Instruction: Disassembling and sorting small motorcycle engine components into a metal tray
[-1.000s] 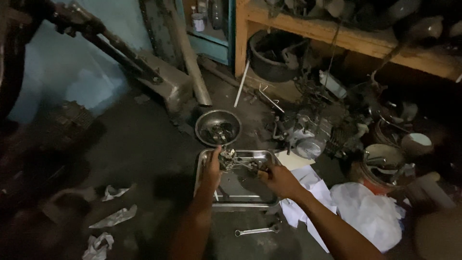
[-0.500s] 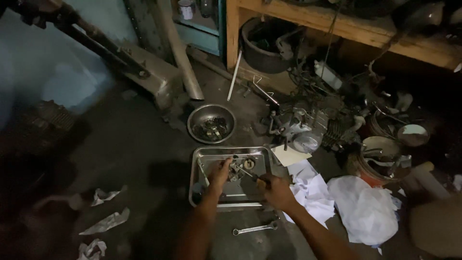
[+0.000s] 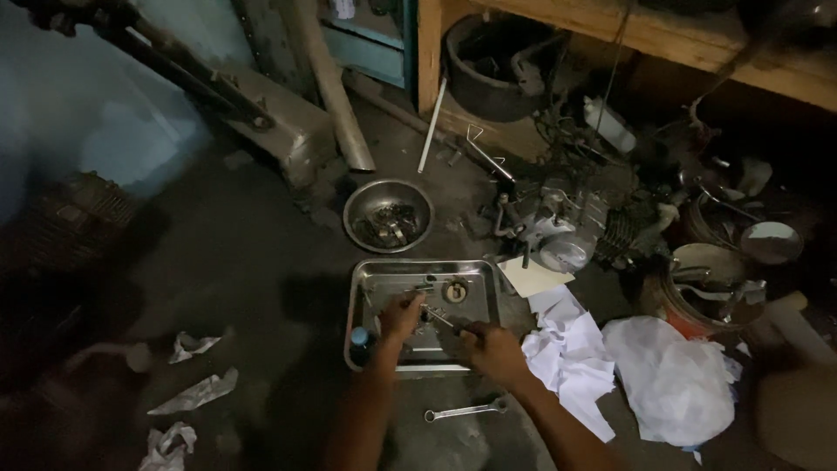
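A silver open-ended steel spanner [image 3: 465, 410] lies on the dark concrete floor [image 3: 244, 262] nearest the camera, between the person's forearms. Just beyond, both hands work inside a shallow rectangular stainless-steel tray [image 3: 366, 288]: the left hand [image 3: 401, 316] has its fingers curled down onto small metal parts, though what they grip cannot be told; the right hand [image 3: 490, 346] is closed around a slim dark tool [image 3: 440, 317] pointing toward the left. Crumpled white paper sheets [image 3: 567, 358] lie beside the tray. Farther back sit a round steel bowl of small metal parts [image 3: 387, 215] and a grey motorcycle engine [image 3: 558, 231].
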